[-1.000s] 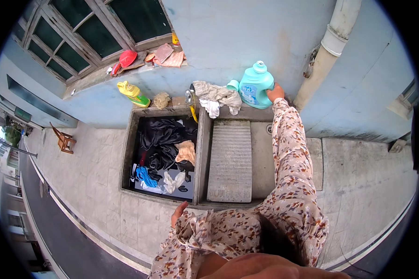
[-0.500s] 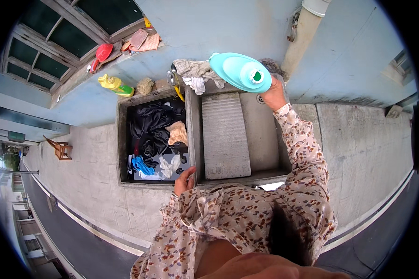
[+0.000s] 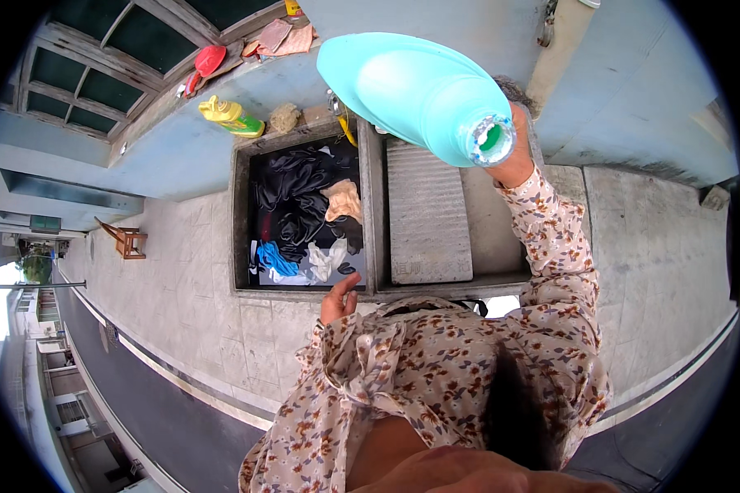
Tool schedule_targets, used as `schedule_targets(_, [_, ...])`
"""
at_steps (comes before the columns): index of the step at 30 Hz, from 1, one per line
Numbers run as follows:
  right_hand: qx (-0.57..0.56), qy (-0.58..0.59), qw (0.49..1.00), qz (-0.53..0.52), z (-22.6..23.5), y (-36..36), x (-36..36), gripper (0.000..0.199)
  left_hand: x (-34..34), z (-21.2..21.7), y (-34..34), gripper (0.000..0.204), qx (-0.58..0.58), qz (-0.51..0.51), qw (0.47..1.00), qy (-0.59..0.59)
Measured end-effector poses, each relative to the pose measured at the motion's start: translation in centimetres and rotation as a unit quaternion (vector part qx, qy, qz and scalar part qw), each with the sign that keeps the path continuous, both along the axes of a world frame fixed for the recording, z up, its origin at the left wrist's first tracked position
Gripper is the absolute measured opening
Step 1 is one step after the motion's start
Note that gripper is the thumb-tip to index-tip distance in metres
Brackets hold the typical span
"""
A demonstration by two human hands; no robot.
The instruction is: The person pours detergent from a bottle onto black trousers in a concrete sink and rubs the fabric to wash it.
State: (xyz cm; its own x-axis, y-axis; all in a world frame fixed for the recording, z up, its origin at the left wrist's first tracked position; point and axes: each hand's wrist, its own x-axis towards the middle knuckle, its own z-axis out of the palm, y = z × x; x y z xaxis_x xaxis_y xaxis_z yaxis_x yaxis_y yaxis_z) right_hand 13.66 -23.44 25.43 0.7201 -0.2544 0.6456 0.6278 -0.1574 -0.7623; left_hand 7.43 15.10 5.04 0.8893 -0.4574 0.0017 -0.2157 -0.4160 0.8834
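My right hand (image 3: 516,156) grips a large turquoise detergent bottle (image 3: 419,94), raised above the stone sink and tilted with its uncapped mouth toward me. The bottle hides most of that hand's fingers. My left hand (image 3: 339,302) holds nothing, fingers apart, at the near edge of the left basin (image 3: 242,222). In that basin lie black clothes (image 3: 292,193), a beige cloth (image 3: 343,200), a blue cloth (image 3: 277,259) and a white cloth (image 3: 327,260), partly in water. Right of it stands the ribbed washboard slab (image 3: 427,222).
A yellow-green bottle (image 3: 232,117) and a tan scrubber (image 3: 285,117) sit on the back ledge. Behind the divider is a tap (image 3: 335,103) with a yellow part. A red plastic item (image 3: 210,59) lies on the window sill. A wooden stool (image 3: 125,240) stands at left.
The turquoise bottle has come up closer to the view and now covers more of the back ledge. My left hand stays near the basin edge. The whole view has shifted slightly.
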Motion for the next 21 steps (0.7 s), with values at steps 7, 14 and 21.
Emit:
schedule_targets(7, [-0.044, -0.024, 0.999, 0.009, 2.8, 2.4, 1.1, 0.047, -1.0, 1.3, 1.0, 0.032, 0.039, 0.004, 0.999, 0.024])
schedule_targets(14, [0.043, -0.114, 0.985, 0.121, 4.1, 3.2, 2.5, 0.038, -1.4, 2.2, 0.8, 0.034, 0.061, 0.027, 0.998, -0.015])
schedule_targets(21, [0.103, -0.166, 0.950, 0.243, 2.9, 3.0, 3.7, 0.032, -1.6, 1.4, 0.8, 0.033, 0.081, 0.034, 0.996, 0.015])
